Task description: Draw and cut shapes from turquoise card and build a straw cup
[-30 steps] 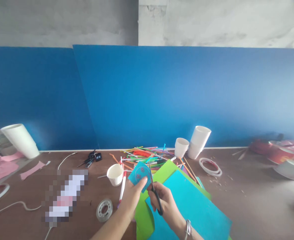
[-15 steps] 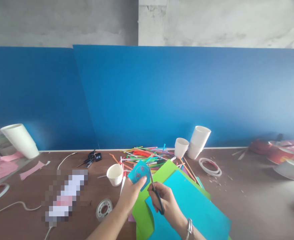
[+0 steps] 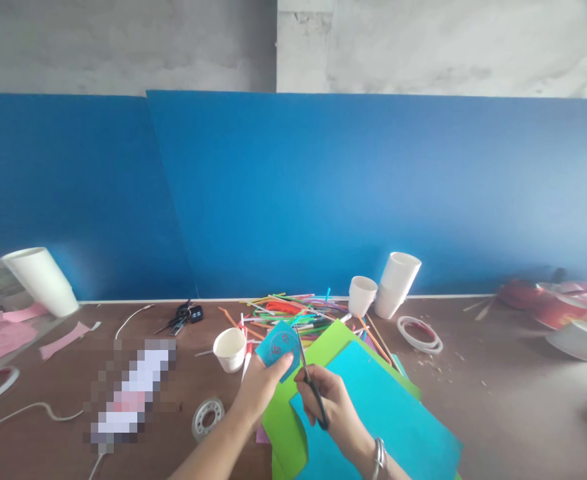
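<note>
A small piece of blue paper (image 3: 279,339) with a red drawing on it is pinched in my left hand (image 3: 266,383), the thumb lying on top. My right hand (image 3: 326,397) grips black-handled scissors (image 3: 317,400), their blades pointing up and away along the right edge of the blue piece. Beneath my hands lie a large blue sheet (image 3: 388,407) and green sheets (image 3: 286,423). The blue sheet has a curved notch at its left side.
Behind my hands is a pile of colourful straws (image 3: 283,308). Paper cups (image 3: 229,350) stand around it, with a cup stack (image 3: 398,283) at right. Tape rolls (image 3: 208,419), keys (image 3: 188,315) and a white cable (image 3: 48,412) lie leftward. A blue panel (image 3: 323,193) rises behind the table.
Almost nothing differs. Both hands, the small blue paper and the scissors stay in nearly the same place, with only a very slight shift of the left forearm.
</note>
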Available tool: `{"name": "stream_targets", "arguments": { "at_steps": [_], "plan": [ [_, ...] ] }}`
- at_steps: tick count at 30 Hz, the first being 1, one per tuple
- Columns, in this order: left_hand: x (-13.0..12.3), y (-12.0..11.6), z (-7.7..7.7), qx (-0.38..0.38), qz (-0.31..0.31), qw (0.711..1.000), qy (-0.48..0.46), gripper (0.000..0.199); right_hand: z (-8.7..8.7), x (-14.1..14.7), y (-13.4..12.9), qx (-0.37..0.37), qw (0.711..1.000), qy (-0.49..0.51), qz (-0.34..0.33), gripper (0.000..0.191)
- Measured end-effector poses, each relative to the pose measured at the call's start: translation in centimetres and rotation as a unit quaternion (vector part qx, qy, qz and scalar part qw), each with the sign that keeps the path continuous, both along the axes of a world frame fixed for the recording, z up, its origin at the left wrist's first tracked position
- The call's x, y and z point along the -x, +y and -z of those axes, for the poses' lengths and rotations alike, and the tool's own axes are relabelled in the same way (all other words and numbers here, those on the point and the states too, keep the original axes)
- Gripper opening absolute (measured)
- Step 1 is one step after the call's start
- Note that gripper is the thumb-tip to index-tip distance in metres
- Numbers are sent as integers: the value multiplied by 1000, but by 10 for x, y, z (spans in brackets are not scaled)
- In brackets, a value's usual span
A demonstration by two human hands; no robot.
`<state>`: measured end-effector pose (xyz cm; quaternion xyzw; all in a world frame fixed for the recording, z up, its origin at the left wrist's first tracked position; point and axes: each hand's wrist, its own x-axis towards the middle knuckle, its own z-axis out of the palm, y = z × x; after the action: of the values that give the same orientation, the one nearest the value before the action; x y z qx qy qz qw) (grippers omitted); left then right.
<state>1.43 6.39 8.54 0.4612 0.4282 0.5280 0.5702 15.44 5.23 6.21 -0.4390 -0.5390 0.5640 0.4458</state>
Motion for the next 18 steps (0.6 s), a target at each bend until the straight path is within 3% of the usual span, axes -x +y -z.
{"name": "stream_targets", "arguments": {
  "at_steps": [4,18],
  "plan": [
    [2,2,-1,-37,33,998,30,25,3,-2,2,-9,1000,3,-6,32],
    [11,5,-5,-14,63,997,35,22,2,-2,1,-3,1000,-25,-13,33]
  ]
}}
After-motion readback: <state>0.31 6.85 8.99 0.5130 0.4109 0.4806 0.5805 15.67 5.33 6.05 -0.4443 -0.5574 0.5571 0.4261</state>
